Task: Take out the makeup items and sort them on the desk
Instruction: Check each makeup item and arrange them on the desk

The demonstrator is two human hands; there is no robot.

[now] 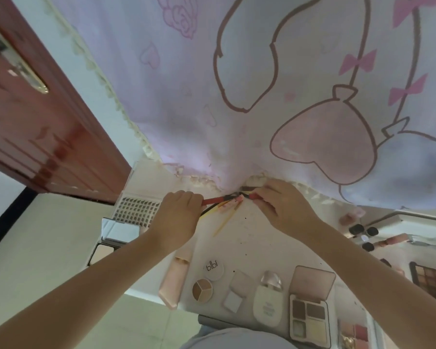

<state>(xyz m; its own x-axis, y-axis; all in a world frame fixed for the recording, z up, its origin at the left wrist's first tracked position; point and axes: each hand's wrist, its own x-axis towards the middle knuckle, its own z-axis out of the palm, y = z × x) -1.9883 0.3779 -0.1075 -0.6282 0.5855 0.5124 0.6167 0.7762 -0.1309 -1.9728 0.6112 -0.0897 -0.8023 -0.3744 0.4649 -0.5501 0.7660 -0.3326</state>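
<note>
A bunch of thin makeup pencils (224, 201), red, black and yellow, lies at the far edge of the white desk (257, 240) under the curtain hem. My left hand (179, 217) grips their left ends. My right hand (285, 205) pinches their right ends. One yellow pencil (225, 222) slants down on the desk between my hands. Along the near edge stand a pink tube (174, 283), a round three-shade compact (202, 290), a white round pot (214, 270), a white bottle (268, 301) and an open four-pan palette (308, 316).
A pink-printed curtain (262, 84) hangs behind the desk. A lash tray (136, 210) and a mirrored box (120, 233) sit at the left. An eyeshadow palette (429, 279), dark jars (363, 230) and lipsticks lie at the right. A red door (40, 127) stands left.
</note>
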